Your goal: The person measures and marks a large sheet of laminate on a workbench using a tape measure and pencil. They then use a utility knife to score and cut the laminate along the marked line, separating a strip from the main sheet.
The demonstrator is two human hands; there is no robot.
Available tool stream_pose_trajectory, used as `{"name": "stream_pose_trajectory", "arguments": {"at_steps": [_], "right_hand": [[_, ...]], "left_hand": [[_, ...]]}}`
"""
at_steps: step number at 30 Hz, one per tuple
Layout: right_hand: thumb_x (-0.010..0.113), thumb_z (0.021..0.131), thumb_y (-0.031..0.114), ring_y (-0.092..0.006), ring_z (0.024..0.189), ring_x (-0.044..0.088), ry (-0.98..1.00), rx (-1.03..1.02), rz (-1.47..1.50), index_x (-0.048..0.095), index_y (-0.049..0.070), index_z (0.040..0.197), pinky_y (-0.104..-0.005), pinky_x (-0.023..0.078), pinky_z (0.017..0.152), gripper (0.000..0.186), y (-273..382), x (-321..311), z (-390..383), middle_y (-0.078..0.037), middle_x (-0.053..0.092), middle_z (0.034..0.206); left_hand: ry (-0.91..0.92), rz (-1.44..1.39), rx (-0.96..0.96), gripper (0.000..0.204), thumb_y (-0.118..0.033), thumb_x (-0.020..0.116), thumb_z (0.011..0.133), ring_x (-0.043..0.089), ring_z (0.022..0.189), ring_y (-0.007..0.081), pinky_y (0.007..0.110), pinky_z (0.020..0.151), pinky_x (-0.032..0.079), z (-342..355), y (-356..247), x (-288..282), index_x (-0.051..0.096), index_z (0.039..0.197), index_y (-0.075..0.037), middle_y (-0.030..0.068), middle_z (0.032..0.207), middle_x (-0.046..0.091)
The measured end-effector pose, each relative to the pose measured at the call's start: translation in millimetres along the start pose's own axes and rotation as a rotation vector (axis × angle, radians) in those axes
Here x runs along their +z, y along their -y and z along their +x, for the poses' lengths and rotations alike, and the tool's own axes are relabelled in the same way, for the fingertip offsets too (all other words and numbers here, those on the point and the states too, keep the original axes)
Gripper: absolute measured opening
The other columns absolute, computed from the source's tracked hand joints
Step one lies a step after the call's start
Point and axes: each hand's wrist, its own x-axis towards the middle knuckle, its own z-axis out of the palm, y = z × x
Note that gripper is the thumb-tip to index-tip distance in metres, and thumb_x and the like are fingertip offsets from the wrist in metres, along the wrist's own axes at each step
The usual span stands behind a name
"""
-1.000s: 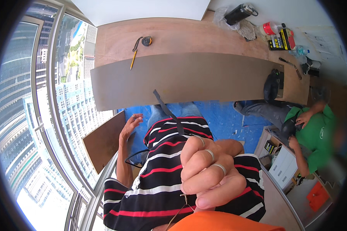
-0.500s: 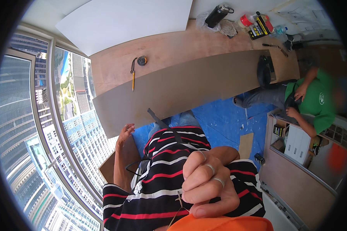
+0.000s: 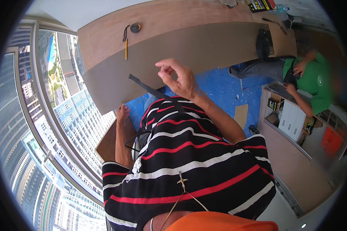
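My right hand (image 3: 180, 79) is raised over the near side of a long brown board (image 3: 216, 48). Its fingers are loosely bent, the thumb stands apart, and nothing shows in the grasp. Lower on the left, my left hand (image 3: 122, 113) hangs beside the board's near left corner, fingers loosely curled and apart, with no object visible in it. A dark strap (image 3: 150, 90) sticks out from the front of my striped shirt, left of the right hand. On the board lies a yellow pencil (image 3: 126, 51); a tape measure (image 3: 135, 27) rests just beyond it on the wooden worktop (image 3: 108, 29).
A black pouch (image 3: 263, 43) sits at the board's right end. A person in a green shirt (image 3: 316, 82) sits at the right, beside an open-topped cabinet (image 3: 291, 119). Blue sheeting (image 3: 219, 86) covers the floor. Tall windows (image 3: 46, 115) line the left side.
My right hand has moved away from my chest, forward and left over the board. My left hand stays low beside the board. The view has tilted, so the worktop sits higher in it.
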Motion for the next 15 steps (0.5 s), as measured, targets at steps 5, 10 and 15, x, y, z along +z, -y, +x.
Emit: {"name": "stream_pose_trajectory", "arguments": {"at_steps": [5,10,15], "right_hand": [[0.062,0.092,0.010,-0.0183,0.070,0.065,0.196,0.444,-0.201,0.061,0.005,0.117,-0.0334,0.052,0.065,0.026,-127,-7,-62,-0.010,0.068,0.084],[0.058,0.093,0.011,-0.0150,0.069,0.064,0.201,0.820,-0.065,0.062,0.004,0.118,-0.0285,0.053,0.066,0.027,-239,-30,-148,-0.008,0.068,0.086],[0.059,0.095,0.014,-0.0107,0.071,0.061,-0.134,1.232,0.036,0.061,0.006,0.120,-0.0245,0.050,0.063,0.027,-289,-72,-213,-0.005,0.067,0.089]], "left_hand": [[-0.157,-0.563,-0.026,0.069,-0.045,0.057,0.098,0.057,0.125,0.0325,0.047,0.098,0.048,18,10,8,0.036,0.146,0.001,0.0253,0.149,0.041],[-0.308,-0.738,-0.054,0.048,-0.027,0.059,0.098,0.064,0.109,0.0298,0.041,0.086,0.053,27,9,27,0.045,0.135,0.000,0.0200,0.127,0.057],[-0.431,-0.831,-0.031,0.044,-0.013,0.065,0.092,0.067,0.081,0.0248,0.040,0.072,0.055,23,7,34,0.043,0.128,0.000,0.0132,0.101,0.061]]}}
